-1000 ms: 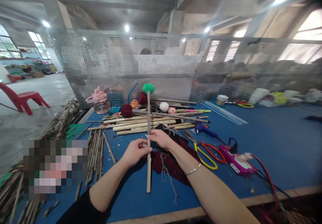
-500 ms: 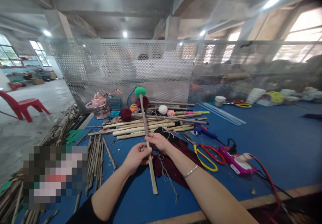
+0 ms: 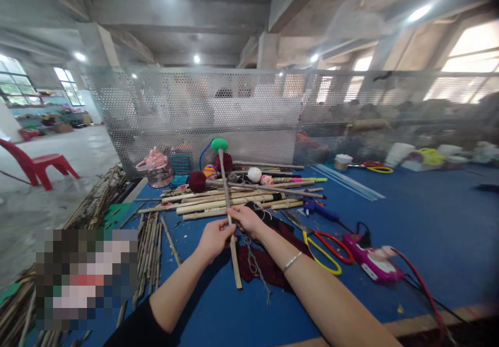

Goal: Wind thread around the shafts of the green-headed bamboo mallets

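Both hands hold a mallet-like stick (image 3: 224, 178) with a fuzzy green ball head (image 3: 220, 145) at its far end. Its upper shaft looks grey and wrapped; the lower end is bare pale wood. My left hand (image 3: 214, 239) pinches the shaft around its lower middle. Just above it, my right hand (image 3: 245, 219) is closed on the shaft with thumb and fingers. Under my right forearm lies dark red cloth (image 3: 249, 266), with loose grey yarn (image 3: 255, 264) over it. Beyond the hands rest several sticks, a dark red ball (image 3: 197, 181) and a white ball (image 3: 254, 174).
Scissors (image 3: 322, 243) with red and yellow handles, a blue glue gun (image 3: 319, 209) and a magenta power strip (image 3: 372, 258) lie right. Thin sticks (image 3: 148, 248) and a pink-lidded jar (image 3: 158, 170) are left. A perforated metal screen (image 3: 195, 107) stands behind.
The stick's near end has shifted slightly up and away from me. Both hands keep their hold, close together. The whole view has tilted a little.
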### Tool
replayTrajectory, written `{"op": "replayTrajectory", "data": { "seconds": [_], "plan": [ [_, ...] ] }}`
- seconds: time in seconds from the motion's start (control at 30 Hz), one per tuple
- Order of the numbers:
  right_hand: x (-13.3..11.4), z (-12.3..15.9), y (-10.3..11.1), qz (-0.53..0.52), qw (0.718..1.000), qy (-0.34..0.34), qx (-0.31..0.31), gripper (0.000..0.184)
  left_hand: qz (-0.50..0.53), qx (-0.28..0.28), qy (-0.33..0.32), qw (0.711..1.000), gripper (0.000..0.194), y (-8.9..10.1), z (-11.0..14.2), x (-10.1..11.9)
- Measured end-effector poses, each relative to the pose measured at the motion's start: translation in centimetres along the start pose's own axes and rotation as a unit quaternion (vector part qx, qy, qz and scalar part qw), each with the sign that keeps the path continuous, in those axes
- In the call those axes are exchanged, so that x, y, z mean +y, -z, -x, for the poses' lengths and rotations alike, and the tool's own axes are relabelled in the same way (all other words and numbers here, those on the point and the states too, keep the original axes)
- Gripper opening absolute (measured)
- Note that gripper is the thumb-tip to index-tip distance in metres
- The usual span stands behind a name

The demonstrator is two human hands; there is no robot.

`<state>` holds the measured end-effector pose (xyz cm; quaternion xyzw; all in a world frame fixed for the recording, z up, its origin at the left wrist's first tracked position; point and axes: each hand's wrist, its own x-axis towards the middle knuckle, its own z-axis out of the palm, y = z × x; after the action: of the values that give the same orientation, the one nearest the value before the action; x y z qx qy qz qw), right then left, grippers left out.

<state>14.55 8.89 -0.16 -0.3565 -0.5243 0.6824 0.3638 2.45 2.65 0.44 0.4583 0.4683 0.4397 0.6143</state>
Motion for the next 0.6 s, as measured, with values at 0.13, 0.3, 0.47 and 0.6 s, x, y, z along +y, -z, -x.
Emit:
{"op": "replayTrajectory", "data": {
  "seconds": [0.13, 0.3, 0.47, 0.6],
  "plan": [
    [-0.1, -0.3, 0.5, -0.013, 0.997, -0.038, -0.069, 0.033, 0.022, -0.027, 0.028, 0.999, 0.035, 0.5, 0.3, 0.4],
    [0.2, -0.4, 0.4, 0.014, 0.998, 0.017, -0.060, 0.029, 0.036, -0.041, 0.040, 0.998, 0.039, 0.8, 0.7, 0.2],
    [0.2, -0.4, -0.3, 0.012, 0.998, 0.056, 0.012, 0.029, -0.017, 0.024, -0.008, 1.000, 0.048, 0.2, 1.0, -0.2],
    [0.2, -0.5, -0.4, 0.009, 0.998, 0.058, 0.024, 0.028, -0.017, 0.013, -0.037, 0.999, 0.049, 0.2, 0.8, -0.4]
  ]
}}
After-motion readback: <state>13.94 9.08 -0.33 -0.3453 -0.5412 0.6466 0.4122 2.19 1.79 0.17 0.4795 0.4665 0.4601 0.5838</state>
